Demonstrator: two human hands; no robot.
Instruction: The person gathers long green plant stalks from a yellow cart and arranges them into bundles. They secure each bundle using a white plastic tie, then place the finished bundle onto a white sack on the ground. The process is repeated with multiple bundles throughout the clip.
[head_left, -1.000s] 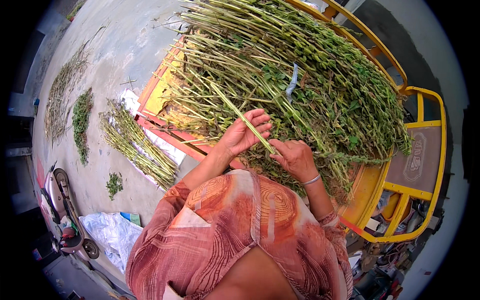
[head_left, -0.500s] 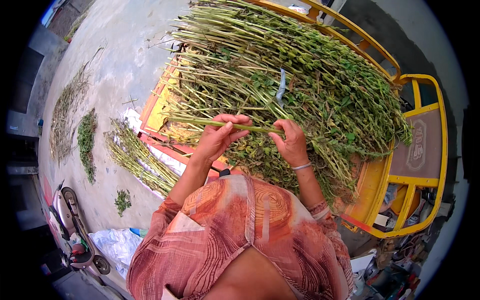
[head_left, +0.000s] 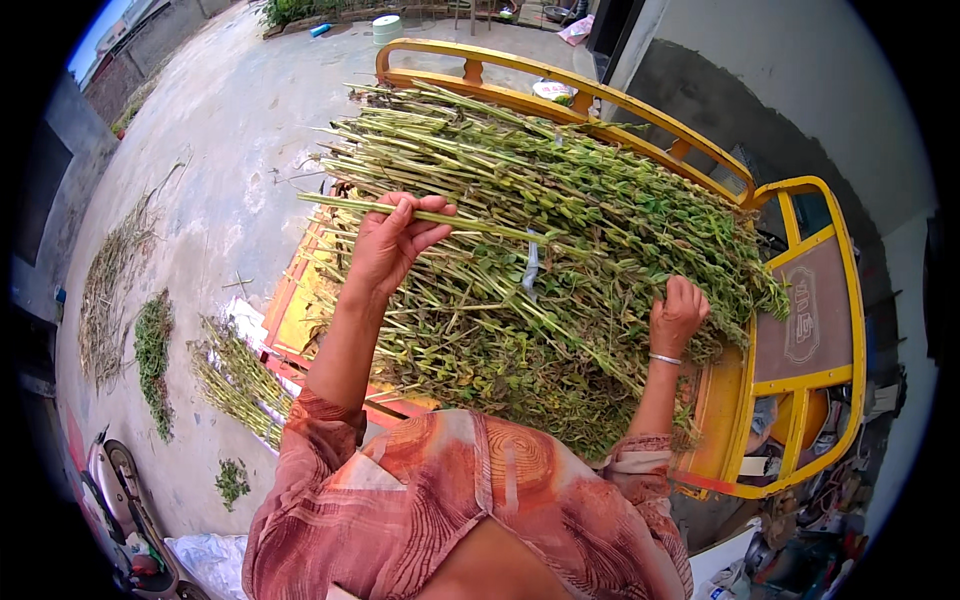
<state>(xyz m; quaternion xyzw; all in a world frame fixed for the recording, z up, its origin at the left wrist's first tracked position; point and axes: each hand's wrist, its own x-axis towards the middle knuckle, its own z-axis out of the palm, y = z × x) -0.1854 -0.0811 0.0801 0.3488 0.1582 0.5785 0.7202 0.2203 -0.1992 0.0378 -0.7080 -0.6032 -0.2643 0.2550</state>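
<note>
My left hand (head_left: 396, 232) is closed around a long green plant stalk (head_left: 335, 203), held near its bare stem end. The stalk slants to the right above a big pile of cut plant stalks (head_left: 480, 185), which look like sesame. Over the leafy right part of the pile, my right hand (head_left: 680, 318) has its fingers curled in. Whether it grips anything is hidden among the leaves. A pale blue-grey strip (head_left: 530, 265) lies on the stalks between my hands. Bare stems in the pile point left, leafy pod-bearing tops right.
The pile rests on a yellow cart bed (head_left: 715, 405) with a yellow rail (head_left: 640, 120) behind and a framed panel (head_left: 800, 310) at right. Several bundles of stalks (head_left: 235, 380) lie on the concrete at left. A scooter (head_left: 125, 500) stands lower left.
My hands have moved apart: the left up and leftward with the stalk, the right rightward and a little down over the leafy tops. The view has shifted, showing more yard behind.
</note>
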